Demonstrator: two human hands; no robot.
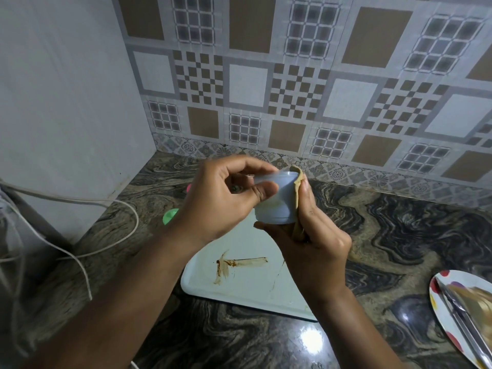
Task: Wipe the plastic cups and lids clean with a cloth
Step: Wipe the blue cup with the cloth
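Left hand (221,198) fingers grip the blue cup (271,201) — right hand (316,235) fingers press a tan cloth (298,198) against its side, above the white tray (239,288).

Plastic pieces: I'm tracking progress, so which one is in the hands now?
The pale blue cup, held above the tray with the cloth against it. The green piece and pink piece lie on the counter.

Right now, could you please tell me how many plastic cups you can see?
1: a pale blue cup held between both hands above the white tray. Others may be hidden behind the hands.
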